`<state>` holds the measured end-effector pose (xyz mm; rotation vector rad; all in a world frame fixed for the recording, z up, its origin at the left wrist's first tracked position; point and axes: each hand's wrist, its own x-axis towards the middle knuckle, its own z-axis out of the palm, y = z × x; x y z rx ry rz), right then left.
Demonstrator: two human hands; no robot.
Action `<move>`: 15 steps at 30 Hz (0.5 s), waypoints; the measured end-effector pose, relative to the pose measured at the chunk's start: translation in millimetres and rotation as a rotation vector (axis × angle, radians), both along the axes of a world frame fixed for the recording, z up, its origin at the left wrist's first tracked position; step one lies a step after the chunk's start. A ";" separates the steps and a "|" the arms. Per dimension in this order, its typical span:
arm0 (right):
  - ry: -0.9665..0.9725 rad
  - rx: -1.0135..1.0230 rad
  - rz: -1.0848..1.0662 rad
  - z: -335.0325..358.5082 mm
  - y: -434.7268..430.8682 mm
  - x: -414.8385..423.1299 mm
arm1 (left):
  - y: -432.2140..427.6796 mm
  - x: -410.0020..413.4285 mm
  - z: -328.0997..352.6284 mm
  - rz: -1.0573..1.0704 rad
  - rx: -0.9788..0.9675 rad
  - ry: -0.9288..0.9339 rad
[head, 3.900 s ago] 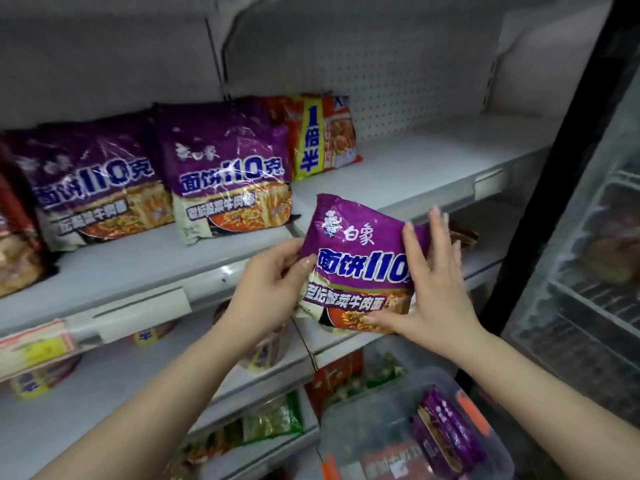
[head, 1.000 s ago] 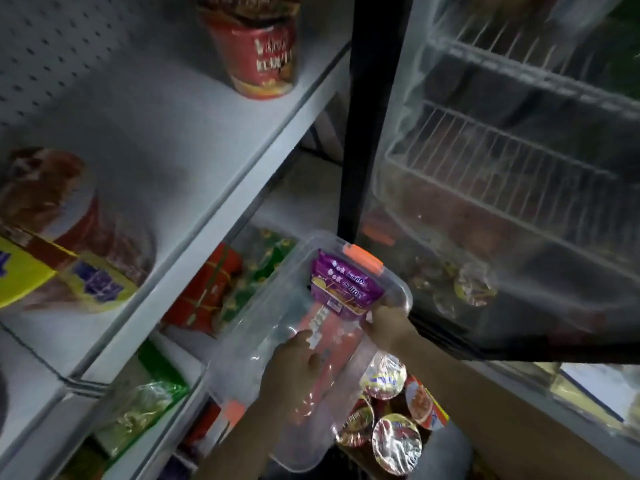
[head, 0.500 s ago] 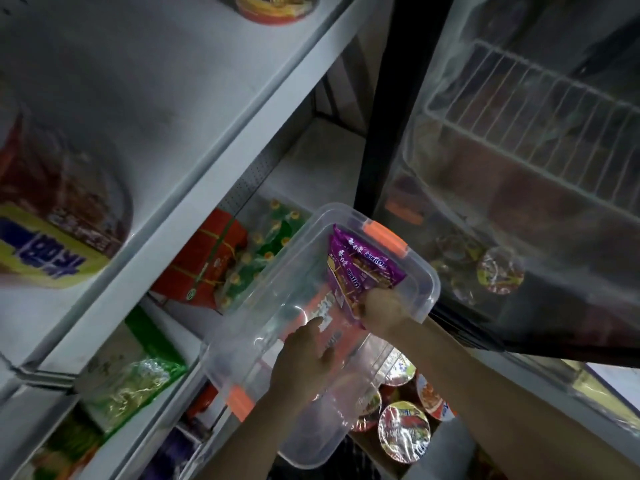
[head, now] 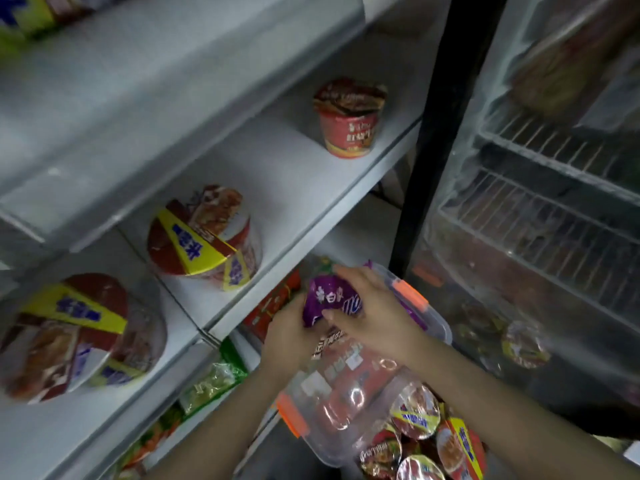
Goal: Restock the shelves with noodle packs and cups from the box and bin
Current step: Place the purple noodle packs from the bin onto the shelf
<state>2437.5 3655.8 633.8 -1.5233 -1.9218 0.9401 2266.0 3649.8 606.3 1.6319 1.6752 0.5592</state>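
— Where's the purple noodle pack?

— Just above the clear bin (orange latches), left hand curled under it, right hand gripping its top.

— The shelf?

— Three noodle cups, well apart.

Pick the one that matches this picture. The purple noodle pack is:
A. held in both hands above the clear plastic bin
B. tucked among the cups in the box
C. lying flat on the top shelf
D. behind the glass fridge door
A: the left hand and right hand both grip the purple noodle pack just over the clear plastic bin with orange latches.
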 end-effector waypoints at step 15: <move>0.087 0.541 0.382 187.3 -18.5 -61.3 | -100.1 -111.7 278.4 0.244 0.447 -0.441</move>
